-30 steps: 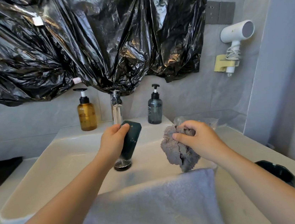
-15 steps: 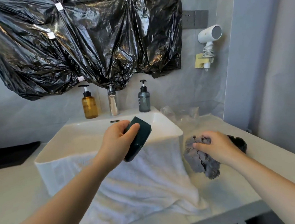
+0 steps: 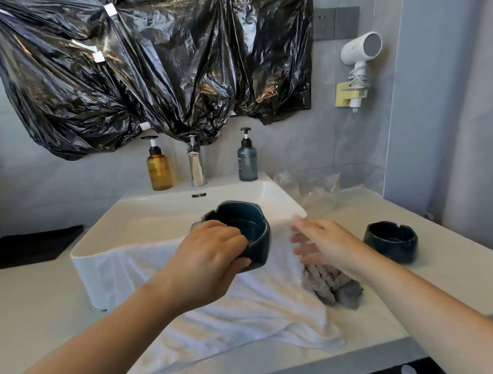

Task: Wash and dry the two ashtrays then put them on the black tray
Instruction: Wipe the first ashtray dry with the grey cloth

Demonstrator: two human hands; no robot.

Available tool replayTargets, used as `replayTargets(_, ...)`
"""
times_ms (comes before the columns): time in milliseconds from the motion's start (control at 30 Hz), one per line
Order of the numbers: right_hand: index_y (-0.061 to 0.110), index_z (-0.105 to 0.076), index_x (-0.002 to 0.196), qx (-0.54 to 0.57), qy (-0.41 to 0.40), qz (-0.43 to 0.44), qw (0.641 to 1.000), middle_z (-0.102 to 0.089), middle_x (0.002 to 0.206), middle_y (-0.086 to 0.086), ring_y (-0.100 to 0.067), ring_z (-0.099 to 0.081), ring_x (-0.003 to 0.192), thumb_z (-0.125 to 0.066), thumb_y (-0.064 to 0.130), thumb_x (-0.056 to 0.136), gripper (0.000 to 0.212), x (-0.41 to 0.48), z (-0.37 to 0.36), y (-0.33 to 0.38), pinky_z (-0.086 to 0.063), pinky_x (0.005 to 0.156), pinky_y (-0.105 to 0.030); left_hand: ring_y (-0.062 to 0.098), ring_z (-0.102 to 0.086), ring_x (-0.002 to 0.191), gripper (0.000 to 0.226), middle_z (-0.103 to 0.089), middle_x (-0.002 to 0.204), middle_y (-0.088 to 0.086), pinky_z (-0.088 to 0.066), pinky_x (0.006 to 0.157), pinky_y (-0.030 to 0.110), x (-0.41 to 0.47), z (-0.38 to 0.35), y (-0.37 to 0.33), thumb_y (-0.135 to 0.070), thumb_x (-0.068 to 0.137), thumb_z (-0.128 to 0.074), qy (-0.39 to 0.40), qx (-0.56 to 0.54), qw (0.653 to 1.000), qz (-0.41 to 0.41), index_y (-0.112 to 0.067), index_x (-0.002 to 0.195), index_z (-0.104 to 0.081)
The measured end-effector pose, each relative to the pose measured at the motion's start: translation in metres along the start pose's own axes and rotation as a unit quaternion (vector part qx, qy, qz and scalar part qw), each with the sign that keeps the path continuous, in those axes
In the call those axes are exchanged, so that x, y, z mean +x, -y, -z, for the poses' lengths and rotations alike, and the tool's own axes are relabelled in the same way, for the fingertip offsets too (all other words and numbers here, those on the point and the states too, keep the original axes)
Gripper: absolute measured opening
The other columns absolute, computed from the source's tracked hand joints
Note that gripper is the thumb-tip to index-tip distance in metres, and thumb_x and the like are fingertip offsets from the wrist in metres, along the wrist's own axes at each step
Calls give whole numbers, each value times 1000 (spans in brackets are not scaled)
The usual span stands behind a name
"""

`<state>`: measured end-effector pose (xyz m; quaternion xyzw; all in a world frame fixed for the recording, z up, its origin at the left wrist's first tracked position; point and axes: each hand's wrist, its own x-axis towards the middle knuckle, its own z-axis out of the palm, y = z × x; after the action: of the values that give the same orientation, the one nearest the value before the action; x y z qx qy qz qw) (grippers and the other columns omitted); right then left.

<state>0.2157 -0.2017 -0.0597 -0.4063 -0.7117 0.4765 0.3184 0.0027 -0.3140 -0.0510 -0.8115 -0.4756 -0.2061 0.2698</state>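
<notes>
The right hand, fingers now spread, has dropped the grey cloth beneath it. Just left, the left hand grips one ashtray by its rim, now turned mouth-up; the second ashtray sits right of both.

The pale worktop carries a white basin at mid-back, a white towel trailing off it toward the front edge, a grey cloth against the towel's right side, an ashtray further right, and a black tray back-left.

Open counter left, ashtray obstructs right
</notes>
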Motion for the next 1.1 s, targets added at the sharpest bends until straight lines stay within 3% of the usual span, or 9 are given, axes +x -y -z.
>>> replayTargets(67, 6, -60, 115, 108, 44, -33, 993, -65, 111, -15, -25, -67, 90, -47, 51, 95, 51, -3, -8, 16, -58, 80, -35, 21, -51, 66, 21, -58, 72, -2, -46, 84, 34, 0, 2, 1, -24, 92, -53, 9, 31, 999, -41, -14, 75, -58)
replayTargets(167, 11, -65, 105, 110, 106, -30, 988, -68, 98, -12, -22, -66, 80, -44, 55, 96, 50, -4, -18, 26, -55, 71, -32, 16, -55, 69, 19, -61, 77, -6, -44, 97, 32, 0, 8, -2, -27, 94, -51, 12, 38, 996, -74, -18, 80, -61)
replayTargets(500, -4, -66, 105, 45, 73, 51, 995, -64, 81, -14, -20, -63, 70, -44, 39, 101, 48, 5, -30, 20, -52, 62, -28, 17, -55, 76, 24, -59, 82, -5, -41, 101, 37, -2, 6, -1, -31, 98, -47, 10, 27, 996, -85, -17, 85, -62)
replayTargets(567, -4, -67, 103, 30, 78, 58, 995, -64, 80, -15, -20, -62, 69, -43, 38, 102, 49, 4, -31, 21, -51, 59, -28, 17, -57, 93, 26, -60, 100, -2, -42, 99, 34, -10, 7, -2, -37, 97, -48, -14, -12, 999, -39, -17, 98, -65)
replayTargets(633, -4, -68, 102, 9, 77, 66, 995, -63, 79, -15, -19, -60, 66, -42, 37, 102, 49, 5, -32, 21, -52, 58, -27, 13, -50, 114, 35, -53, 122, -3, -41, 99, 26, -19, 11, -6, -44, 95, -48, -57, -83, 991, 93, -18, 115, -60)
replayTargets(733, -6, -67, 102, -19, 84, 70, 994, -61, 77, -15, -17, -57, 60, -41, 35, 103, 48, 7, -36, 23, -53, 56, -25, 8, -54, 111, 39, -48, 128, -6, -50, 96, 29, -24, 18, -12, -47, 94, -49, -70, -233, 892, 381, -22, 124, -51)
replayTargets(833, -3, -68, 100, -35, 98, 65, 992, -62, 72, -12, -17, -58, 58, -42, 37, 102, 48, 9, -42, 26, -51, 56, -25, 28, -69, 95, 45, -60, 121, 12, -59, 83, 42, -25, 27, -7, -47, 92, -54, 47, -487, 658, 572, -15, 123, -54)
replayTargets(900, -3, -70, 98, -38, 112, 49, 992, -63, 66, -8, -17, -59, 56, -42, 39, 101, 50, 13, -48, 29, -50, 56, -26, 37, -72, 89, 41, -66, 114, 23, -60, 80, 42, -31, 33, -3, -43, 93, -55, 72, -589, 557, 581, -14, 122, -58)
replayTargets(1100, 1, -68, 104, 22, 181, -24, 983, -63, 73, -8, -17, -62, 57, -42, 43, 101, 50, 21, -83, 56, -53, 57, -26, 34, -72, 74, 25, -70, 98, 26, -61, 61, 35, -51, 49, 15, -26, 97, -53, 12, -586, 525, 617, -10, 116, -58)
